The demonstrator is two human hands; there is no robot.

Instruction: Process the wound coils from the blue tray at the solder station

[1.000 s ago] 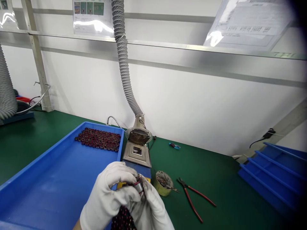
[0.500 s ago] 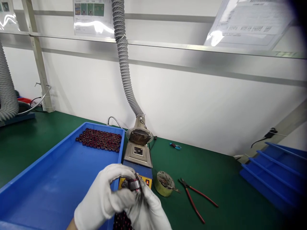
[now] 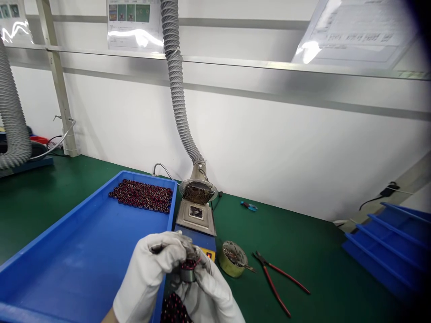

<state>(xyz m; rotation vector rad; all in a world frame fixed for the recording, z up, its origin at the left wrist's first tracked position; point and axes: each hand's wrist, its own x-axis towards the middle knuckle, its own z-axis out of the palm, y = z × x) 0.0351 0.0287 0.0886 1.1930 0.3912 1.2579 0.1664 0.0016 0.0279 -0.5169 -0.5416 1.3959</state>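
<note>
Both of my hands wear white gloves with dirty fingertips. Between them is a small round wound coil [image 3: 188,271], with a smooth grey metal-looking band and dark red on top. My right hand [image 3: 215,285] is closed on the coil from the right side. The fingers of my left hand [image 3: 151,267] are pinched together at the coil's upper edge; whatever lies between those fingertips is hidden. Below the hands, a pile of dark coils with reddish dots [image 3: 175,309] shows partly at the bottom edge.
A blue tray [image 3: 84,251] on the left holds many small dark red coils [image 3: 144,196] at its far end. Behind my hands stands a solder pot [image 3: 195,215] under an exhaust hose [image 3: 178,85]. To the right are a round tin [image 3: 232,268], red-handled pliers [image 3: 276,278] and stacked blue trays [image 3: 387,251].
My left fingers have moved from around the coil to a pinch at its top. The coil has turned, showing its red upper side, and sits slightly lower. The view has shifted a little.
</note>
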